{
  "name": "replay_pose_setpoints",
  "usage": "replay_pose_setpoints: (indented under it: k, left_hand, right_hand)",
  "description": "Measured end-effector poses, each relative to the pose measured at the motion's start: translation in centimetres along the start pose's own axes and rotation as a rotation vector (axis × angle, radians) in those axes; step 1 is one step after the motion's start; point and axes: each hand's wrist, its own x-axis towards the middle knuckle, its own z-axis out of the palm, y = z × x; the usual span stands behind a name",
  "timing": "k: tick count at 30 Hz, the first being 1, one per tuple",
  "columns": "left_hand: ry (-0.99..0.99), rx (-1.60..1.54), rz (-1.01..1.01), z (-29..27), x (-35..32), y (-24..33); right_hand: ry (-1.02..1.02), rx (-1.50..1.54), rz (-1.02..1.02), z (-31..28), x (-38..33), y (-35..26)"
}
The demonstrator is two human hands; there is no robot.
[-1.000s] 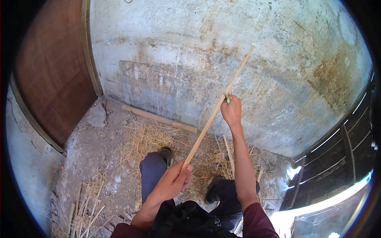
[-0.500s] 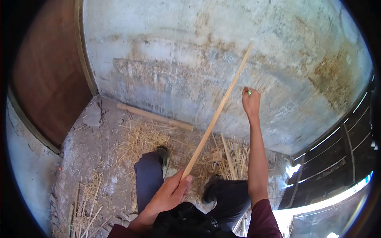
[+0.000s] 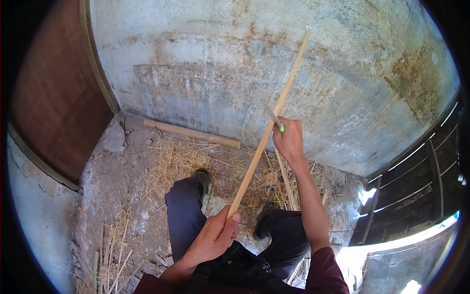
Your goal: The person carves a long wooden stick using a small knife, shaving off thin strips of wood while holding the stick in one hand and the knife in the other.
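A long, pale strip of split bamboo or wood point(image 3: 254, 164) slants away from me, its far tip in front of the stained wall. My left hand point(image 3: 214, 237) is closed round its near end, thumb along the top. My right hand point(image 3: 289, 139) grips a knife point(image 3: 271, 116) with a green part showing at the fist. The grey blade lies across the strip at about its middle and seems to touch it. Most of the knife's handle is hidden in my fingers.
A bamboo pole point(image 3: 193, 134) lies along the foot of the weathered wall point(image 3: 205, 68). Straw-like shavings point(image 3: 171, 164) and loose strips point(image 3: 285, 181) litter the floor round my boots. A brown door panel point(image 3: 58, 93) stands left, dark slatted boards point(image 3: 406, 196) right.
My right hand has come down and left along the strip, and the knife blade now shows across it. My left hand keeps its hold on the near end.
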Motion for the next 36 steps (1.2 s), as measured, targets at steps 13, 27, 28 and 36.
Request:
replay_pose_setpoints:
  k: [13,27,28,36]
  left_hand:
    - [0.008,-0.003,-0.042,-0.2,-0.1,-0.3]
    - [0.088,0.058,0.059,-0.5,0.0,-1.6]
    - [0.091,0.107,0.071,-0.3,0.1,-1.8]
    - [0.080,-0.013,-0.033,1.3,-0.3,0.4]
  right_hand:
    - [0.159,0.024,0.195,0.7,7.4,5.3]
    - [0.066,0.062,-0.060,-0.2,4.3,2.6]
    - [0.016,0.058,-0.030,-0.6,2.8,1.4]
    - [-0.054,-0.063,0.000,-1.0,-6.2,-2.5]
